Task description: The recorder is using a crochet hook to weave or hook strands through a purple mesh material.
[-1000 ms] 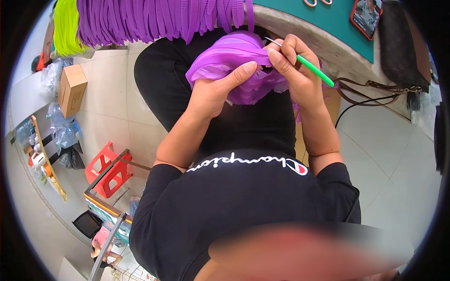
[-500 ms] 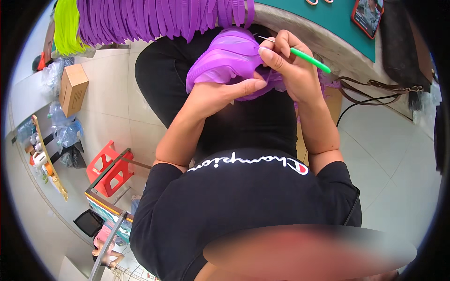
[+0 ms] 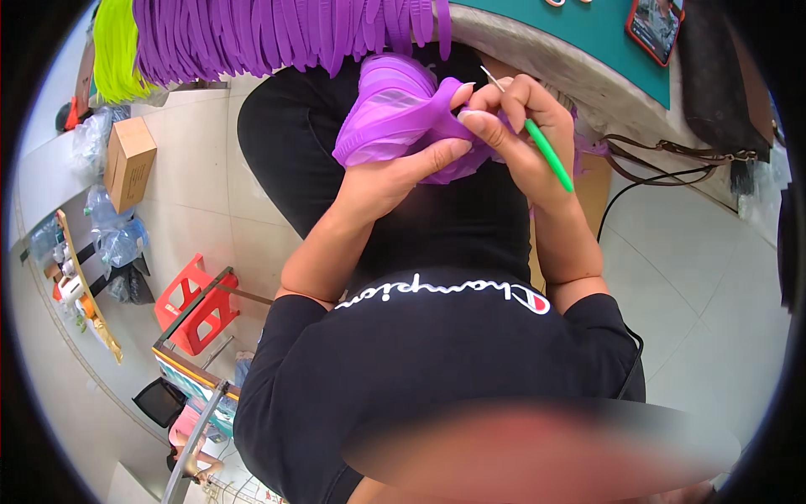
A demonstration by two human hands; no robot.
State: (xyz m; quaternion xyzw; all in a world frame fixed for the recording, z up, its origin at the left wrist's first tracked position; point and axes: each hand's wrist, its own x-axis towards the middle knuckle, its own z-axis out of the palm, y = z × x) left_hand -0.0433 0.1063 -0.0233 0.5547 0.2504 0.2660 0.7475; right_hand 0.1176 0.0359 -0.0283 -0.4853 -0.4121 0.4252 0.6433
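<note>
Head cam looking straight down at a seated person in a black T-shirt (image 3: pixel 437 370) w/ white lettering across the chest and black trousers. A pale tiled floor (image 3: pixel 697 286) is spreading out on both sides.

Along the top, a curved desk (image 3: pixel 588 50) w/ a teal top is running left to right. A thick fringe of purple plastic strips (image 3: pixel 277 34) is hanging from its left part, w/ a bunch of neon yellow-green strips (image 3: pixel 113 42) just beside it at far left.

On the floor to the person's left, a red plastic stool (image 3: pixel 197 307) is sitting near a cardboard box (image 3: pixel 128 164) and some clear plastic bags (image 3: pixel 117 239).

Over the lap, just below the desk edge, a bundle of woven purple strips (image 3: pixel 390 118) is being held up btwn both hands. The left hand (image 3: pixel 390 172) is gripping it from beneath, thumb pressed over the front of the purple material, fingers curled under and mostly hidden. The right hand (image 3: pixel 525 139) is touching the bundle's right side, fingers pressed together in a pinch around a thin hook tool (image 3: pixel 537 139) w/ a green handle; its metal tip is pointing up-left, just beside the bundle's top.

At right, a brown strap (image 3: pixel 672 155) and a black cable (image 3: pixel 646 189) are trailing off the desk. A phone (image 3: pixel 653 25) in a red case is lying on the teal top.
</note>
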